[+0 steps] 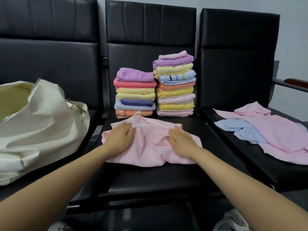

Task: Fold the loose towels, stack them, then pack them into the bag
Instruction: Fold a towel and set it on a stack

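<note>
A crumpled pink towel [150, 147] lies on the middle black seat [150, 180]. My left hand [120, 135] rests on its left part, fingers relaxed and touching a fold. On the towel's right part lies my right hand [180, 140], fingers spread flat. Behind the towel stand two stacks of folded towels: a shorter left stack [135, 93] and a taller right stack [175, 84]. A cream fabric bag [38, 124] sits open on the left seat. Loose pink towels [280, 134] and a loose blue towel [241, 129] lie on the right seat.
Three black padded chairs stand side by side with high backrests [150, 25]. A wooden armrest [295, 80] juts out at the far right. Shoes show at the bottom edge, below the seat front.
</note>
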The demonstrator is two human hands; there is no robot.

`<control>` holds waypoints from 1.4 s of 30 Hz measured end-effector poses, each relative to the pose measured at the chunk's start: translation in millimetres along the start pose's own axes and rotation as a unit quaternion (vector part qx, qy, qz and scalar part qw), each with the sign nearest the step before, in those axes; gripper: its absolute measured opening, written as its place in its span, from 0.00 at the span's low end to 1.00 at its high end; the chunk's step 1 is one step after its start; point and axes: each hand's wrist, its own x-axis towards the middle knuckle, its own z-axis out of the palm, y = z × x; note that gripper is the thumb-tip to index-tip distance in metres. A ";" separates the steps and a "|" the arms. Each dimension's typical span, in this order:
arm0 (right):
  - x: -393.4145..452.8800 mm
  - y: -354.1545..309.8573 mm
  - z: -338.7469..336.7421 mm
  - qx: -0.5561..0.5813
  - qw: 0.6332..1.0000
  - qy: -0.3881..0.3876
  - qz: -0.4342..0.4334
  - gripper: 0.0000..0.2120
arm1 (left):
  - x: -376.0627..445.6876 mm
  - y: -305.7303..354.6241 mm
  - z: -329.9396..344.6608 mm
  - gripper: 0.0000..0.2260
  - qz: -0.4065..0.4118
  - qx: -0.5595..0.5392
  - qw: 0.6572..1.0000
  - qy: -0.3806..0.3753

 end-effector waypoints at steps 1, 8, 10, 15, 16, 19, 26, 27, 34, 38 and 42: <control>-0.7 2.8 3.4 -0.021 1.000 -0.001 -0.010 0.13 | -1.8 0.1 1.8 0.17 -0.024 0.020 0.999 -0.030; -31.5 -3.4 -17.5 -0.066 0.997 0.015 -0.036 0.13 | -44.3 11.2 -8.0 0.16 0.003 0.033 0.999 0.020; -44.8 -11.0 -16.2 -0.092 0.994 -0.002 -0.050 0.13 | -54.9 12.9 -14.2 0.15 0.022 0.006 1.000 0.014; -63.2 -19.4 -2.0 -0.109 0.993 -0.017 -0.032 0.16 | -58.5 12.9 -19.6 0.14 0.042 0.029 0.997 -0.057; -62.9 -18.2 -0.9 -0.102 0.994 -0.018 -0.022 0.16 | -57.8 13.8 -17.7 0.14 0.033 0.045 0.995 -0.079; -57.4 -11.4 0.3 -0.068 0.996 -0.053 0.010 0.17 | -55.7 16.7 -15.1 0.12 0.019 0.077 0.990 -0.113; -44.7 22.9 -6.4 0.004 0.993 -0.013 0.117 0.18 | -53.1 16.7 -19.4 0.13 -0.001 0.061 0.991 -0.116; -46.8 26.7 -5.7 0.050 0.991 0.026 0.119 0.17 | -53.1 17.2 -21.6 0.13 -0.013 0.040 0.992 -0.117; -43.4 25.8 -39.9 0.410 0.864 0.250 0.152 0.16 | -33.0 19.7 -63.5 0.13 -0.098 -0.149 0.982 0.063; -18.5 34.8 -57.9 0.471 0.824 0.271 0.162 0.12 | 6.5 21.3 -83.2 0.10 -0.167 -0.206 0.961 0.083; 5.7 43.8 -36.4 0.383 0.865 0.240 0.219 0.15 | 36.1 6.8 -72.8 0.09 -0.151 -0.102 0.980 0.083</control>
